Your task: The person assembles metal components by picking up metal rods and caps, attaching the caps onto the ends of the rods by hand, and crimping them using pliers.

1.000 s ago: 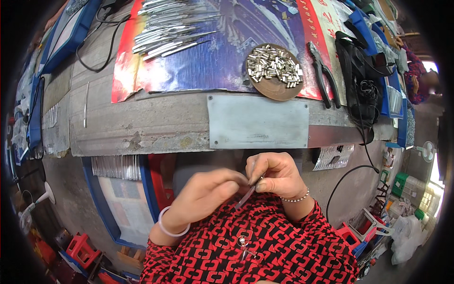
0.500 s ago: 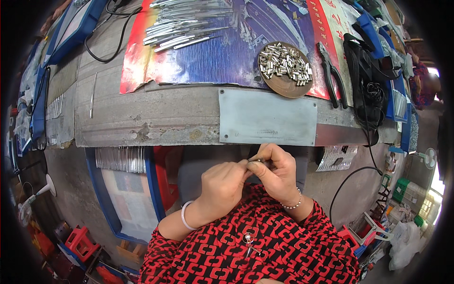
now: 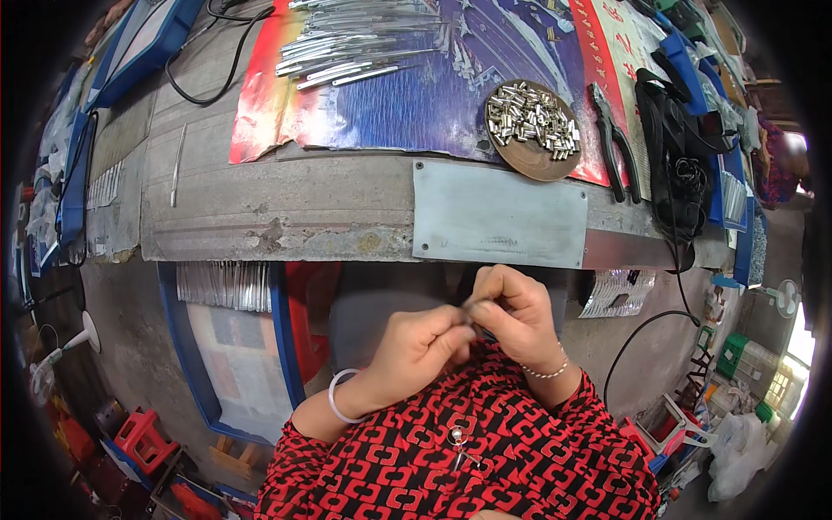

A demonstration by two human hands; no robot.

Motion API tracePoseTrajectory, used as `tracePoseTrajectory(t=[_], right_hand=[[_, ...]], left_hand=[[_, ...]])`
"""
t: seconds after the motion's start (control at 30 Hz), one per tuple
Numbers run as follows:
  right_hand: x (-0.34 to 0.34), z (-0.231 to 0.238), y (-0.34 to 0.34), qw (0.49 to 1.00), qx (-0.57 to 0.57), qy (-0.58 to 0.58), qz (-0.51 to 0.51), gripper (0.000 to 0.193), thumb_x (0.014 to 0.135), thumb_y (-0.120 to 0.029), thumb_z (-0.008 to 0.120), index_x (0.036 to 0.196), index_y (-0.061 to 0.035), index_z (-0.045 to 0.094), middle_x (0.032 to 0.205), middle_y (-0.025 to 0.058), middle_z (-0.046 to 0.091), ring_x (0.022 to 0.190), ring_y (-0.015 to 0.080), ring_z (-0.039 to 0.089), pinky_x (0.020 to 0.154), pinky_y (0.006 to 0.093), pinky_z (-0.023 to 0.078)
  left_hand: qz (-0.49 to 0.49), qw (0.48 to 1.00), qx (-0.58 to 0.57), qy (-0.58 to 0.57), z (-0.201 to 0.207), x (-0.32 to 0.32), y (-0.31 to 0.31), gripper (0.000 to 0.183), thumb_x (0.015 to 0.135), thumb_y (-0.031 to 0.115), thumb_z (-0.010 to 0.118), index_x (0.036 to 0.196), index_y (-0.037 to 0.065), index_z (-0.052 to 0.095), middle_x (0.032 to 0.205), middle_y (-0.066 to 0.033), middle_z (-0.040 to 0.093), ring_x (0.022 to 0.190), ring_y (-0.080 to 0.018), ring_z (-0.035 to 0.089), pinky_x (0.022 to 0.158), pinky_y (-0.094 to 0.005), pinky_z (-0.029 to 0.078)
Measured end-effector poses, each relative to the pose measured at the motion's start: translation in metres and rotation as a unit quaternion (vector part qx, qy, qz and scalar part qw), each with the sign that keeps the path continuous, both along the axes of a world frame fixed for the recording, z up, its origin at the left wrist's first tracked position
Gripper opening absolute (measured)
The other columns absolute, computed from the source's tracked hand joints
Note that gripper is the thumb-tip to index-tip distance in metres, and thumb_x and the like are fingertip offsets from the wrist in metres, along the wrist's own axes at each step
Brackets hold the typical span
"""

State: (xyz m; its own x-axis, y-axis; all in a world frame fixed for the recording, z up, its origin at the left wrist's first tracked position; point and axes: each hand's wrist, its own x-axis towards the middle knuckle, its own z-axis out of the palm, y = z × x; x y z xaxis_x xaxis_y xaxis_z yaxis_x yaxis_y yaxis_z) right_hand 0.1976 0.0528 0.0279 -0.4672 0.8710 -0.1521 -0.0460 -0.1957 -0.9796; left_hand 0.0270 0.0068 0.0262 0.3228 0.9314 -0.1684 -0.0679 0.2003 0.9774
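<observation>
While the left hand (image 3: 425, 342) and the right hand (image 3: 517, 312) meet at the near side of the table (image 3: 286, 208), a small dark piece (image 3: 469, 313) shows between their fingertips in the head view. It lies to the right of the left fingers and to the left of the right ones, about equally close to both. The right thumb and fingers seem clamped on it; the left fingers are curled and blurred, so I cannot tell if they grip it or only touch it. Its long axis is hidden too. Beyond the hands, a grey plate (image 3: 501, 212) lies at the table's near edge; farther, a round dish (image 3: 524, 165) holds short metal bits (image 3: 530, 114). The right hand is nearer to this dish, and also to the pliers (image 3: 617, 147) on its right, whose handles point to the near side.
</observation>
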Motion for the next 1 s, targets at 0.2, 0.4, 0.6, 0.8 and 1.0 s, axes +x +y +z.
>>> tracePoseTrajectory(t=[0.2, 0.4, 0.6, 0.8, 1.0], right_hand=[[-0.006, 0.005, 0.004, 1.0, 0.011, -0.013, 0.018, 0.01, 0.084, -0.006, 0.06, 0.08, 0.0016, 0.056, 0.071, 0.0058, 0.056, 0.06, 0.0125, 0.056, 0.054, 0.0239, 0.043], [-0.001, 0.0, 0.012, 0.977, 0.031, 0.162, 0.139, 0.011, 0.083, -0.008, 0.061, 0.078, 0.0007, 0.056, 0.066, 0.0057, 0.056, 0.058, 0.0122, 0.052, 0.05, 0.0238, 0.04], [-0.012, 0.004, 0.0, 0.99, 0.099, -0.101, 0.009, 0.008, 0.082, -0.003, 0.058, 0.077, 0.0007, 0.054, 0.067, 0.0048, 0.054, 0.056, 0.0115, 0.048, 0.051, 0.0242, 0.038], [0.0, 0.005, 0.01, 0.97, -0.077, 0.183, 0.139, 0.019, 0.085, -0.017, 0.065, 0.082, 0.0005, 0.058, 0.073, 0.0056, 0.057, 0.065, 0.0131, 0.051, 0.057, 0.0239, 0.04], [-0.006, 0.008, 0.007, 0.996, -0.022, 0.043, 0.072, 0.018, 0.085, -0.015, 0.063, 0.078, -0.0005, 0.055, 0.069, 0.0046, 0.057, 0.065, 0.0121, 0.05, 0.058, 0.0233, 0.039]], left_hand=[[0.046, 0.97, 0.189, 0.143, -0.009, 0.001, -0.002, 0.016, 0.089, 0.011, 0.057, 0.088, -0.004, 0.059, 0.065, -0.006, 0.061, 0.054, -0.0127, 0.059, 0.048, -0.0271, 0.044], [-0.156, 0.878, -0.256, -0.373, -0.012, -0.005, -0.006, 0.021, 0.095, 0.017, 0.049, 0.09, -0.001, 0.06, 0.067, -0.0036, 0.061, 0.057, -0.0112, 0.059, 0.052, -0.0211, 0.043], [0.087, 0.931, 0.267, 0.234, -0.017, 0.005, 0.002, 0.01, 0.087, 0.007, 0.058, 0.082, -0.002, 0.056, 0.067, -0.0069, 0.062, 0.056, -0.0144, 0.059, 0.05, -0.0304, 0.045], [-0.127, 0.934, -0.214, -0.258, -0.006, -0.013, -0.002, 0.019, 0.093, 0.015, 0.051, 0.088, -0.001, 0.059, 0.067, -0.0027, 0.06, 0.056, -0.0118, 0.058, 0.052, -0.0246, 0.044], [-0.098, 0.937, -0.205, -0.266, -0.007, -0.004, 0.0, 0.021, 0.095, 0.017, 0.05, 0.089, -0.001, 0.06, 0.066, -0.0009, 0.059, 0.057, -0.009, 0.057, 0.05, -0.0232, 0.043]])
